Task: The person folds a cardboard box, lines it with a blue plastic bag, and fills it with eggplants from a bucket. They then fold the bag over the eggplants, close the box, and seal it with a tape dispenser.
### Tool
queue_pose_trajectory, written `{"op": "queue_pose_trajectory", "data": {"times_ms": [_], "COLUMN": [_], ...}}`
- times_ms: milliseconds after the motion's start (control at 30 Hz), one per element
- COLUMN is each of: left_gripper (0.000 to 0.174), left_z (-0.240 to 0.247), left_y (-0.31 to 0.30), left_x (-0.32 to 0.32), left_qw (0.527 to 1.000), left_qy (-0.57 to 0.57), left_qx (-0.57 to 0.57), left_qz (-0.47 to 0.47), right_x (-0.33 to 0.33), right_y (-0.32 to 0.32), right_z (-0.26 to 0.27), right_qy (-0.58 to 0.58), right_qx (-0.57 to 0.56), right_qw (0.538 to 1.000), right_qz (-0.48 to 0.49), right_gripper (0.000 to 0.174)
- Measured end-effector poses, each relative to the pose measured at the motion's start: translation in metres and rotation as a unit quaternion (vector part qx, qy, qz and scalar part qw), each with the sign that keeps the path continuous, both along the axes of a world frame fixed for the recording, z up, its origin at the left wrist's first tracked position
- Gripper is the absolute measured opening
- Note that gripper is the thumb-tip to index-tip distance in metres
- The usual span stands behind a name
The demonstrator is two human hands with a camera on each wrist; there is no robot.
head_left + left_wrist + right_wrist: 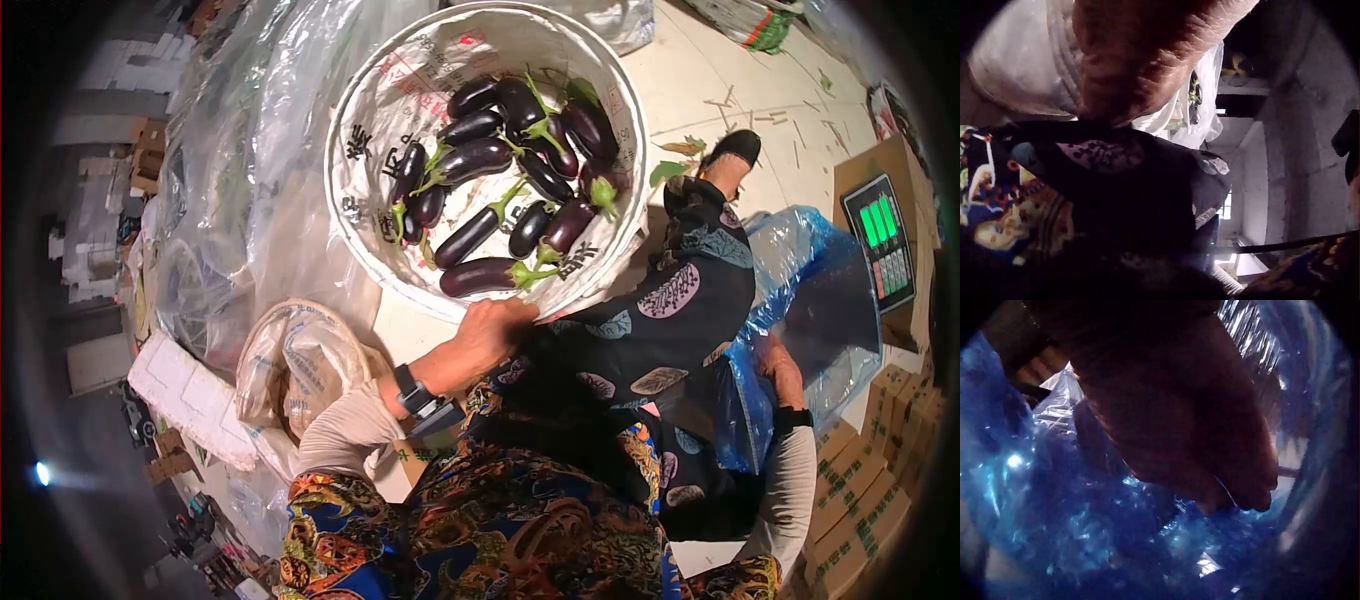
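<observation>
A round tub [352, 235] lined with white printed sacking holds several dark purple eggplants [475, 160] with green stems. My left hand [487, 340] grips the tub's near rim, its fingertips mostly hidden; in the left wrist view that hand [1138, 56] shows only as wrist and palm edge. To the right, my right hand [783, 372] is inside a blue plastic bag [740, 400] by the right leg. From the right wrist, the hand [1191, 425] looks dark, fingers together and reaching downward, with crinkled blue film [1079, 531] around it.
A digital scale [880, 240] with a lit green display stands at the right beside cardboard boxes [850, 510]. Clear plastic sheeting [270, 130] covers the left side. An open woven sack [300, 370] and a white foam block [190, 400] lie at lower left.
</observation>
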State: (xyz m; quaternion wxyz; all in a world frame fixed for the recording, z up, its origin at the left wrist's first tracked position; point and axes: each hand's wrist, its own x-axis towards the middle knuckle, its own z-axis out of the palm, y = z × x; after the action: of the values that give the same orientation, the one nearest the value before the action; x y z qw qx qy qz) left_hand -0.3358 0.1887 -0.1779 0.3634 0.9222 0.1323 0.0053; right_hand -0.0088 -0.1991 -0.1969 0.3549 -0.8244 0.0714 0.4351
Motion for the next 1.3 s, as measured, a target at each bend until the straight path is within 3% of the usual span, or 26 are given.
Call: {"op": "queue_pose_trajectory", "data": {"times_ms": [67,100,133,167,200,233,267,300,400,433,600,667,767,867,933,1033,1067,1167,1233,1267,1300], "left_gripper": [0.016,0.011,0.018,0.021,0.024,0.027,0.037,0.038,0.034,0.031,0.033,0.034,0.035,0.034,0.034,0.033,0.035,0.034,0.029,0.027,0.026], "left_z": [0.015,0.025,0.031,0.031,0.029,0.027,0.035,0.034,0.038,0.057,0.055,0.052,0.053,0.053,0.04,0.051,0.044,0.062,0.069,0.078,0.087], "left_y": [0.001,0.002,0.002,0.004,0.005,0.006,0.007,0.011,0.036,0.039,0.049,0.061,0.071,0.069,0.069,0.049,0.051,0.044,0.043,0.04,0.034], "left_x": [-0.007,-0.009,-0.013,-0.021,-0.029,-0.033,-0.031,-0.033,-0.005,0.017,0.049,0.061,0.086,0.109,0.116,0.127,0.123,0.133,0.149,0.166,0.189], "left_qw": [0.994,0.987,0.977,0.979,0.98,0.981,0.963,0.963,0.95,0.929,0.885,0.902,0.92,0.928,0.934,0.928,0.938,0.931,0.954,0.964,0.97], "left_qy": [0.088,0.13,0.162,0.147,0.13,0.113,0.203,0.206,0.193,0.304,0.329,0.313,0.294,0.283,0.265,0.286,0.262,0.287,0.226,0.193,0.158], "left_qx": [0.039,0.061,0.079,0.067,0.051,0.034,0.041,0.009,-0.085,-0.093,-0.324,-0.291,-0.256,-0.24,-0.236,-0.231,-0.201,-0.217,-0.186,-0.153,-0.12], "left_qz": [-0.051,-0.075,-0.113,-0.125,-0.141,-0.157,-0.171,-0.171,-0.232,-0.191,-0.057,-0.063,-0.039,-0.024,-0.046,-0.059,-0.104,-0.06,-0.062,-0.101,-0.142], "right_x": [-0.019,-0.016,-0.013,0.009,0.016,0.019,0.021,0.018,-0.009,-0.017,-0.027,-0.011,0.023,0.043,0.051,0.04,0.051,0.045,0.043,0.041,0.035], "right_y": [0.006,0.009,0.012,0.016,0.014,0.016,0.017,0.021,0.023,0.03,0.046,0.029,0.083,0.055,0.034,0.027,0.036,0.045,0.045,0.067,0.065], "right_z": [0.036,0.039,0.042,0.032,0.03,0.025,0.016,0.004,-0.026,-0.025,-0.049,-0.059,-0.005,-0.004,-0.09,-0.066,-0.066,-0.077,-0.094,-0.041,-0.022], "right_qy": [-0.006,-0.009,-0.017,-0.019,-0.04,-0.064,-0.087,-0.097,-0.09,-0.083,-0.081,-0.121,-0.037,-0.082,-0.007,-0.129,-0.114,-0.141,-0.159,-0.074,-0.076], "right_qx": [0.008,-0.026,-0.057,-0.126,-0.151,-0.157,-0.16,-0.158,-0.135,-0.123,-0.034,-0.033,-0.26,-0.198,-0.303,-0.271,-0.303,-0.348,-0.338,-0.313,-0.242], "right_qw": [0.998,0.999,0.991,0.944,0.912,0.899,0.882,0.871,0.888,0.9,0.926,0.918,0.807,0.873,0.872,0.899,0.895,0.899,0.916,0.921,0.927], "right_qz": [-0.055,0.03,0.116,0.305,0.378,0.404,0.434,0.454,0.43,0.411,0.366,0.377,0.53,0.438,0.385,0.319,0.307,0.226,0.147,0.219,0.276], "right_gripper": [0.034,0.033,0.032,0.032,0.032,0.032,0.033,0.033,0.036,0.036,0.038,0.04,0.036,0.038,0.039,0.039,0.041,0.038,0.039,0.04,0.036]}}
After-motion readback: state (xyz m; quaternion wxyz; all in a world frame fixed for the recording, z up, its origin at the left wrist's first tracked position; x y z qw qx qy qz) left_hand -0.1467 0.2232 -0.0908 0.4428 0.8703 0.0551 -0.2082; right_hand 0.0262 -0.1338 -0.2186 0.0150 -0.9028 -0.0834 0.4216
